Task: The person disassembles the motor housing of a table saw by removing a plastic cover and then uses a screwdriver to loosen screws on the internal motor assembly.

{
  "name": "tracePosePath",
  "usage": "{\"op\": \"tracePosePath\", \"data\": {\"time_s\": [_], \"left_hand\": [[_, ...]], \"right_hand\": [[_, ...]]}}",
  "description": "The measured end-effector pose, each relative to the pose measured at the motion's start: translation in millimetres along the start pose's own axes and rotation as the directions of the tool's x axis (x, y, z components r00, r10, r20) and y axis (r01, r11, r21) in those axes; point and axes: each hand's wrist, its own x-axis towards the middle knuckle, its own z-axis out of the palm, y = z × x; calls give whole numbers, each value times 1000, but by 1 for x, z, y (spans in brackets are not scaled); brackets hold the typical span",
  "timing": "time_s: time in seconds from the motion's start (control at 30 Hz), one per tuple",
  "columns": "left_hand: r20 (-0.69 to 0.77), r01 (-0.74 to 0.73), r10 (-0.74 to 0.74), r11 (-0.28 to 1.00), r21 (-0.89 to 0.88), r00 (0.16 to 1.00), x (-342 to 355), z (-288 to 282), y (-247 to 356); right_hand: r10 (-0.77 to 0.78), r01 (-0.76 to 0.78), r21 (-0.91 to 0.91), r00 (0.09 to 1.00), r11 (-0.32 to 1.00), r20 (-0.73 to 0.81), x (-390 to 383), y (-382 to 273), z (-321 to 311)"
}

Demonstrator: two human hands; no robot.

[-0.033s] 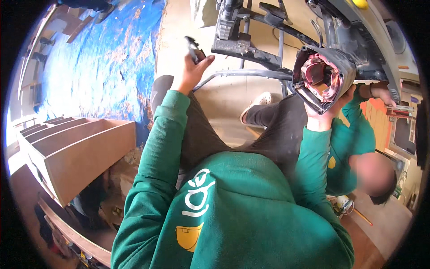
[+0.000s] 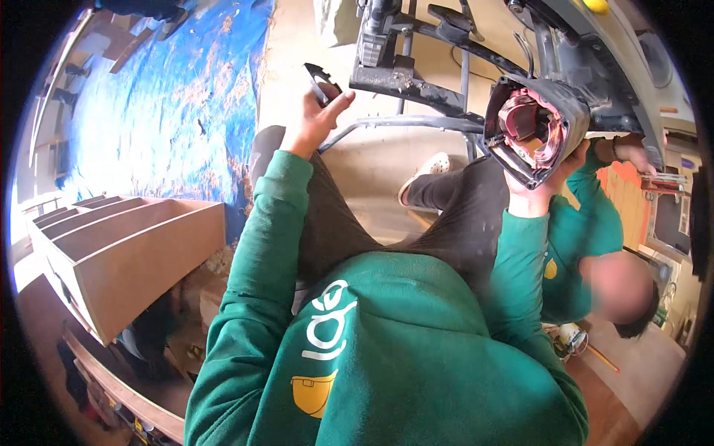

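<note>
My left hand [image 2: 316, 123] is closed round a small black, frame-like part [image 2: 321, 80] with an opening in it, held up over the pale floor. My right hand [image 2: 541, 186] grips the underside of a dark motor housing [image 2: 569, 111]. The housing's open end faces me and shows reddish copper windings [image 2: 524, 123] around a hollow centre. It adjoins a large machine with a dark metal frame [image 2: 416, 85]; the exact joint cannot be made out. A clear gap separates the black part from the housing.
Grey tubular legs [image 2: 416, 123] cross in front of my knees. Beside me on the right, a co-worker in a green sweatshirt [image 2: 584, 230] has a hand [image 2: 636, 154] by the machine's curved edge. A wooden shelf unit [image 2: 149, 260] and a dusty blue tarp [image 2: 178, 97] lie left.
The black part in my left hand has turned a little, so its opening shows more. My left hand has shifted slightly; my right hand stays on the housing.
</note>
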Motion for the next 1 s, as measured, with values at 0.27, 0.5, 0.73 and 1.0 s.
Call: {"op": "tracePosePath", "data": {"time_s": [0.27, 0.5, 0.73, 1.0], "left_hand": [[196, 186, -48, 587, -788, 979, -18, -5, 21], [-303, -28, -24, 986, -166, 953, -10, -10, 6], [1, -35, 38, 929, -367, 999, -7, 12, 0], [31, 33, -22, 912, -408, 999, -14, 5, -3]], "right_hand": [[26, -27, -32, 999, 999, -47, -7, -5, 12], [-6, 5, -67, 1000, 998, -22, -8, 2, 15], [31, -50, 102, 983, 994, 181, 1, -5, -1], [59, -76, 114, 987, 991, 146, 0, -2, -6]]}}
